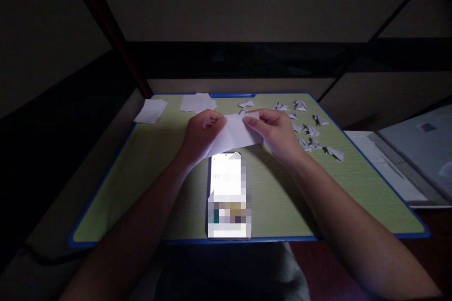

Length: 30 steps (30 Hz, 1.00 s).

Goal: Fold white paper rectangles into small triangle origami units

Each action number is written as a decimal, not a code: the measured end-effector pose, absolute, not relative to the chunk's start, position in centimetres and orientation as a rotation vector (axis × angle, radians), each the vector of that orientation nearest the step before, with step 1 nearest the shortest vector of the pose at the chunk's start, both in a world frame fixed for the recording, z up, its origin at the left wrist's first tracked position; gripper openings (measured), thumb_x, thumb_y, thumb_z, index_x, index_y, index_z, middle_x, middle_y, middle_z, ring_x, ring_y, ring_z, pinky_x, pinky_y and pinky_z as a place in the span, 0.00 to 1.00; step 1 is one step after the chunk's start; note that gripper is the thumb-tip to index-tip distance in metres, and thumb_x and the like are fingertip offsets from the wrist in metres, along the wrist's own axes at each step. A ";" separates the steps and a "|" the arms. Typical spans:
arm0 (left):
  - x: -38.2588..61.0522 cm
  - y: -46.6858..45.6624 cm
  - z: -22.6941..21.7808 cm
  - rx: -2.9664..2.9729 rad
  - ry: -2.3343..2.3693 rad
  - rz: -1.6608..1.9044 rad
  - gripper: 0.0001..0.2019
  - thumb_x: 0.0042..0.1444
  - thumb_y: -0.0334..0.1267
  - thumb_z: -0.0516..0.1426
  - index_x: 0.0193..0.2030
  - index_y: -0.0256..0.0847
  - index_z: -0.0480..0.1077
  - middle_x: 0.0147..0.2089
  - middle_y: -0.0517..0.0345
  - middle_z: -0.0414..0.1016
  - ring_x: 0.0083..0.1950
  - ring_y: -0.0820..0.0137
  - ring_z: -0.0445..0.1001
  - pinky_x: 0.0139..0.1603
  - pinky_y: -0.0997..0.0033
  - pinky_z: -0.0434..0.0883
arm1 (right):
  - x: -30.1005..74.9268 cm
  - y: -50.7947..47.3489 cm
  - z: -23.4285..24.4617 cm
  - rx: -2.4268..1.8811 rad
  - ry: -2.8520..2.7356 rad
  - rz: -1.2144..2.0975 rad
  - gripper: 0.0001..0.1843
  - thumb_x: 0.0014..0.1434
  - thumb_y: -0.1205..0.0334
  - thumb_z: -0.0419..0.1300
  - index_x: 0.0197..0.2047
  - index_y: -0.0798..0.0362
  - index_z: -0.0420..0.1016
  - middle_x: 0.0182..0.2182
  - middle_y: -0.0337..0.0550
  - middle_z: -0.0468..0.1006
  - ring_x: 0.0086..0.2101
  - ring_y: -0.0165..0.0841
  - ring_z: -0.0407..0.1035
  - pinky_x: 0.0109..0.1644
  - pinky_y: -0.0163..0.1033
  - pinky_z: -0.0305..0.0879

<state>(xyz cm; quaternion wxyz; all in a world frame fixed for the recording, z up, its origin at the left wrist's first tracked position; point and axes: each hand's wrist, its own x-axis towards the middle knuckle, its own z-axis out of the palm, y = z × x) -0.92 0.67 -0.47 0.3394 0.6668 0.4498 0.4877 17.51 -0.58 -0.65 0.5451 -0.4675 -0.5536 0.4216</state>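
Note:
A sheet of white paper [235, 134] is held up between both hands over the middle of the table. My left hand [203, 131] grips its left end, fingers curled and thumb near the top edge. The right end is pinched by my right hand [273, 127], with the thumb lying on the face of the sheet. A faint crease runs down the paper near the left thumb. Just below it a lit phone [228, 197] lies on the table, its screen partly blurred out. Several small folded paper pieces [310, 130] are scattered beyond and beside my right hand.
The green table [141, 188] has a blue rim. Two stacks of white paper, a left stack [151, 111] and a middle stack [197, 102], lie along its far side. A wall stands behind. To the right of the table is a large pale object [420, 136].

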 end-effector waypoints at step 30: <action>-0.9 0.7 -0.1 1.876 1.241 1.260 0.08 0.53 0.38 0.55 0.27 0.40 0.71 0.29 0.56 0.77 0.32 0.69 0.71 0.34 0.68 0.67 | 16.9 -2.1 -0.4 -1.089 -1.610 0.572 0.12 0.60 0.57 0.63 0.45 0.49 0.85 0.41 0.44 0.85 0.37 0.36 0.77 0.40 0.42 0.70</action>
